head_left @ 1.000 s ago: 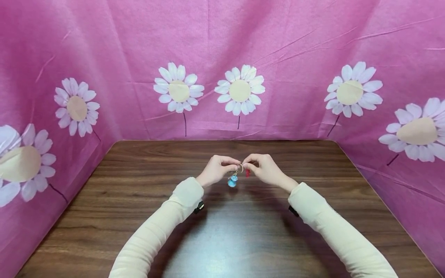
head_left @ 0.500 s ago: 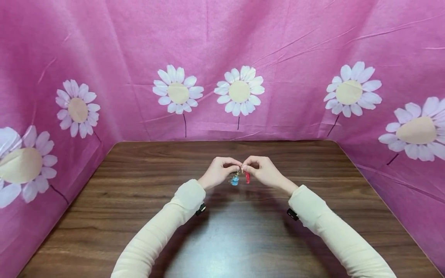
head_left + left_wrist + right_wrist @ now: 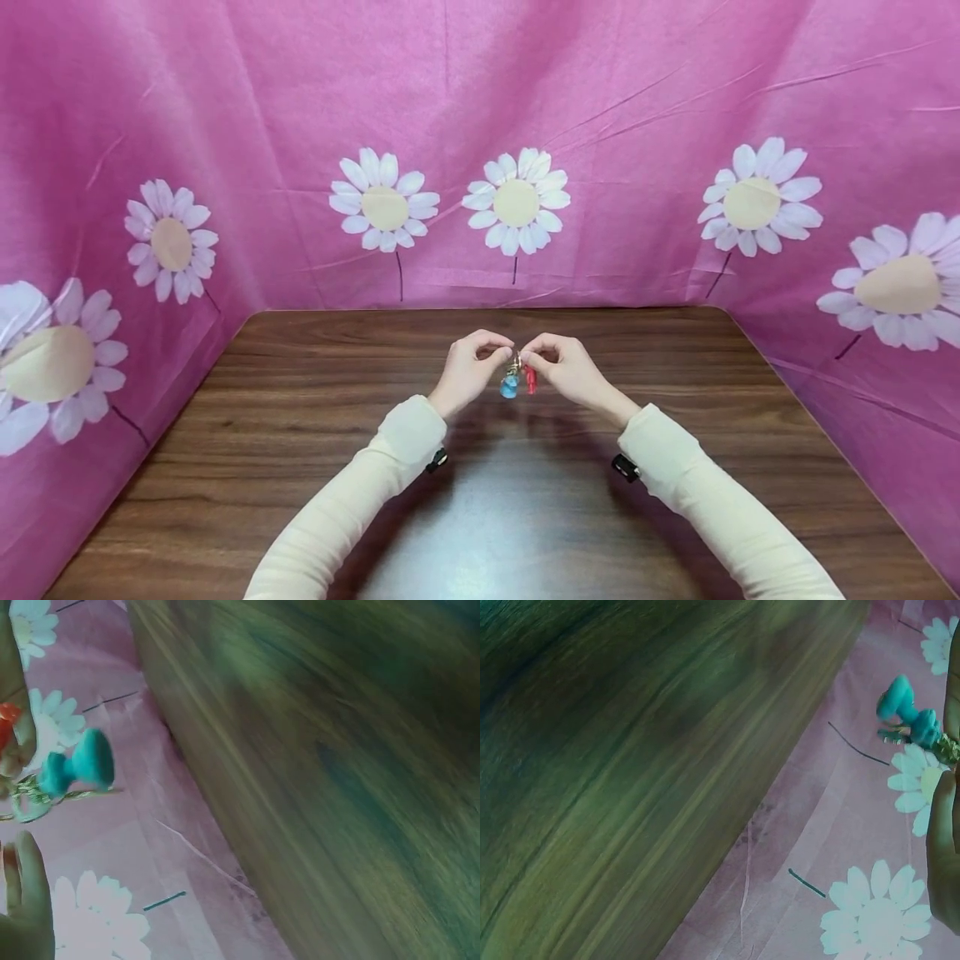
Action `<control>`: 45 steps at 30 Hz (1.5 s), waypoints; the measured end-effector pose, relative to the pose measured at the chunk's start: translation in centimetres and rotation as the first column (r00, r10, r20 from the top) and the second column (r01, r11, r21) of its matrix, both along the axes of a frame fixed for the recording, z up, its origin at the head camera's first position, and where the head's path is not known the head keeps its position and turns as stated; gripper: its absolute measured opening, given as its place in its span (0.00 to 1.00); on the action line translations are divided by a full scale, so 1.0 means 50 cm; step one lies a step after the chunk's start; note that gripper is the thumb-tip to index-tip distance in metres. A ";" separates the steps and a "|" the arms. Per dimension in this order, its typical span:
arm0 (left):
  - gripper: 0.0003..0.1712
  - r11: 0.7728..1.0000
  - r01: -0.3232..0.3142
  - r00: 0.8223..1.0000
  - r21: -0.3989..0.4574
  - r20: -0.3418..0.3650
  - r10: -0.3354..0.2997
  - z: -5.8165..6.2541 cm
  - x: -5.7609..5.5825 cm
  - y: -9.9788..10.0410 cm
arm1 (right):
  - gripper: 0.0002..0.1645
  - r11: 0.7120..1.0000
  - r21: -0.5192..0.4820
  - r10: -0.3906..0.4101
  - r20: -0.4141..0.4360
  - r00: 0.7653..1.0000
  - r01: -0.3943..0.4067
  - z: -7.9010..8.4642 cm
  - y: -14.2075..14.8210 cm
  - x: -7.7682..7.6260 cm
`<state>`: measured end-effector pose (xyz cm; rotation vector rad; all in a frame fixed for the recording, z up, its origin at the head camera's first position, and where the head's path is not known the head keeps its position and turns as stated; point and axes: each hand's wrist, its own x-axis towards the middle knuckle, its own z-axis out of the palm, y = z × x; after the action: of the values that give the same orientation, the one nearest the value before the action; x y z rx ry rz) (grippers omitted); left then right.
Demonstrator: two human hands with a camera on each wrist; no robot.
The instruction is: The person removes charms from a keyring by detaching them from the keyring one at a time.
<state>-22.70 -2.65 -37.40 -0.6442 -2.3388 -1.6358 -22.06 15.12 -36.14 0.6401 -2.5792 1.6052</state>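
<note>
My right hand (image 3: 572,368) pinches a keychain above the table, its metal ring (image 3: 517,360) at the fingertips. A blue figure-like charm (image 3: 509,386) and a red piece (image 3: 531,381) hang below. In the left wrist view the blue charm (image 3: 94,759) shows a rounded end and narrow middle, beside gold chain (image 3: 30,791). My left hand (image 3: 467,372) is just left of the ring; in its wrist view the fingers (image 3: 31,874) look straight and apart from the chain. The right wrist view catches the charm (image 3: 904,705) and part of the right hand (image 3: 943,859) at the edge.
A brown wood-grain table (image 3: 480,500) lies under both arms. A pink cloth (image 3: 637,92) printed with white daisies (image 3: 516,202) stands around its back and sides. Dark wrist devices (image 3: 625,468) sit under the cream sleeves (image 3: 735,500).
The left fingers, earlier at the ring, have drawn slightly leftward off it. The blue charm has swung right, closer to the red piece. The right hand stays nearly in place.
</note>
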 end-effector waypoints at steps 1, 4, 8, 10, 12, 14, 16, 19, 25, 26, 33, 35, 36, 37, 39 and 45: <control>0.08 1.000 -0.015 1.000 0.006 -0.011 0.015 0.000 0.002 0.000 | 0.05 1.000 0.000 -0.012 -0.001 1.000 0.012 0.000 0.000 0.000; 0.07 1.000 -0.021 1.000 0.012 0.009 0.021 0.004 0.010 0.002 | 0.06 0.999 0.000 -0.046 -0.004 0.999 0.046 -0.001 0.001 -0.002; 0.07 0.998 0.003 0.999 -0.065 0.046 0.000 0.010 0.021 0.006 | 0.08 0.997 -0.040 -0.063 0.010 0.998 0.064 -0.004 0.002 -0.006; 0.07 0.995 0.004 0.998 -0.099 0.057 0.002 0.010 0.023 0.008 | 0.08 0.996 -0.064 -0.067 0.016 0.998 0.068 -0.005 0.002 -0.007; 0.07 0.993 0.001 0.998 -0.119 0.065 0.007 0.010 0.025 0.010 | 0.08 0.995 -0.071 -0.070 0.011 0.997 0.071 -0.008 0.002 -0.009; 0.07 0.992 -0.001 0.997 -0.127 0.070 0.010 0.008 0.025 0.012 | 0.09 0.995 -0.079 -0.068 0.007 0.998 0.069 -0.009 0.002 -0.009; 0.08 0.992 0.001 0.998 -0.130 0.067 0.008 0.008 0.027 0.014 | 0.08 0.994 -0.084 -0.066 0.004 0.998 0.066 -0.012 0.001 -0.010; 0.08 0.993 -0.001 0.997 -0.121 0.071 0.010 0.009 0.027 0.016 | 0.08 0.992 -0.108 -0.060 0.003 0.998 0.060 -0.011 -0.001 -0.006; 0.08 0.994 -0.033 0.994 -0.102 0.096 0.043 0.014 0.027 0.021 | 0.08 0.985 -0.160 -0.068 -0.016 0.998 0.065 -0.004 -0.013 0.003; 0.08 0.994 -0.040 0.994 -0.105 0.094 0.050 0.014 0.027 0.021 | 0.08 0.984 -0.166 -0.071 -0.010 0.997 0.068 -0.005 -0.014 0.004; 0.07 0.992 -0.065 0.996 -0.110 0.058 0.072 0.010 0.023 0.021 | 0.08 0.981 -0.177 -0.082 0.005 0.997 0.081 0.009 -0.023 0.017; 0.06 0.990 -0.077 0.996 -0.119 0.028 0.081 0.008 0.022 0.021 | 0.08 0.981 -0.175 -0.089 -0.005 0.996 0.087 0.022 -0.027 0.026; 0.06 0.989 -0.085 0.996 -0.124 0.011 0.087 0.007 0.021 0.021 | 0.08 0.982 -0.170 -0.091 -0.013 0.996 0.087 0.028 -0.028 0.031; 0.06 0.987 -0.093 0.996 -0.128 -0.005 0.093 0.006 0.021 0.020 | 0.09 0.982 -0.165 -0.091 -0.017 0.996 0.087 0.032 -0.029 0.034; 0.05 0.987 -0.101 0.995 -0.124 -0.025 0.099 0.003 0.021 0.019 | 0.09 0.980 -0.174 -0.097 -0.001 0.995 0.095 0.025 -0.027 0.028; 0.04 0.990 -0.108 0.994 -0.090 -0.036 0.105 -0.004 0.028 0.018 | 0.10 0.974 -0.209 -0.082 0.043 0.996 0.089 -0.014 -0.017 0.004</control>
<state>-21.32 -1.76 -37.58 -0.5477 -2.3933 -1.4699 -21.88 14.28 -36.87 0.4819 -2.3767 1.8419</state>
